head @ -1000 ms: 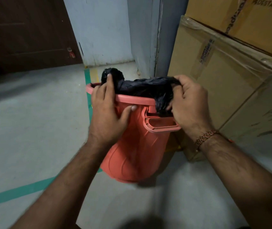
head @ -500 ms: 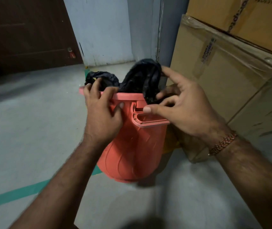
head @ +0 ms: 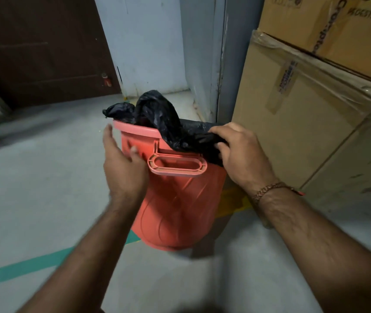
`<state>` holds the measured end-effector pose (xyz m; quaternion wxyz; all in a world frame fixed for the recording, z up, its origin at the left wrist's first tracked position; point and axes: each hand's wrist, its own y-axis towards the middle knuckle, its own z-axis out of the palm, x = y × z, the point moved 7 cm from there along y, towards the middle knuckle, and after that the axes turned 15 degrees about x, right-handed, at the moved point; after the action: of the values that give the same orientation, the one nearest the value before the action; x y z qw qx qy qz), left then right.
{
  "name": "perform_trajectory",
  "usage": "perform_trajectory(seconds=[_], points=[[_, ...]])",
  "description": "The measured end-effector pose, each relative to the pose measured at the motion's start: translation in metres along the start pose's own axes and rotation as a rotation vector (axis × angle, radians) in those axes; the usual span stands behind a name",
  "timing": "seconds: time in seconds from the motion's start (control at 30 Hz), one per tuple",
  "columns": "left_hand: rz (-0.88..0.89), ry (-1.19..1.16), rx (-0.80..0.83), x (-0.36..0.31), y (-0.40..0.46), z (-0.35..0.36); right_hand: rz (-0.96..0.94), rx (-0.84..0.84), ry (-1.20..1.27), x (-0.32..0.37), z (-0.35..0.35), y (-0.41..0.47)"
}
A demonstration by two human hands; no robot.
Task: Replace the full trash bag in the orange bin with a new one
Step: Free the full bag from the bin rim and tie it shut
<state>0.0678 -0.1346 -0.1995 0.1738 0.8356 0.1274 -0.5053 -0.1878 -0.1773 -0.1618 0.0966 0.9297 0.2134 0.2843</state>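
My right hand clenches the black trash bag at the orange bin's three o'clock rim; my left hand is released, loose at nine. Pulling one-handed could tip the bin or tear the bag.

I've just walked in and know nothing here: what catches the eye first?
The orange bin stands mid-floor, a black trash bag bunched over its rim. The right hand grips the bag's edge at the rim; the left hand is open beside the bin. Stacked cardboard boxes fill the right.
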Motion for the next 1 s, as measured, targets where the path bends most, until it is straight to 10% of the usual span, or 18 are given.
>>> perform_trajectory(seconds=[0.1, 0.2, 0.3, 0.4, 0.67, 0.8, 0.9, 1.0], points=[[-0.051, -0.281, -0.187, 0.005, -0.018, -0.011, -0.028, 0.003, 0.051, 0.006, 0.005, 0.002], [0.293, 0.036, -0.333, -0.046, -0.044, -0.028, -0.076, 0.036, -0.033, 0.022, 0.008, 0.002], [0.711, 0.523, -0.043, -0.101, -0.052, -0.008, -0.096, 0.03, -0.192, 0.044, 0.011, 0.0], [0.665, 0.868, 0.248, -0.085, -0.035, 0.014, -0.129, 0.036, -0.349, 0.067, 0.016, -0.001], [0.547, 0.71, 0.349, -0.059, -0.011, 0.012, -0.177, 0.062, -0.09, 0.079, 0.027, 0.0], [0.479, 0.639, 0.269, -0.054, -0.003, 0.001, 0.262, -0.15, 0.364, 0.028, 0.023, -0.003], [0.436, 0.572, 0.21, -0.049, -0.001, -0.008, 0.871, 0.201, 0.474, -0.02, 0.062, -0.033], [0.467, 0.544, 0.202, -0.045, -0.007, -0.009, 0.903, 0.397, 1.028, -0.016, 0.089, -0.042]])
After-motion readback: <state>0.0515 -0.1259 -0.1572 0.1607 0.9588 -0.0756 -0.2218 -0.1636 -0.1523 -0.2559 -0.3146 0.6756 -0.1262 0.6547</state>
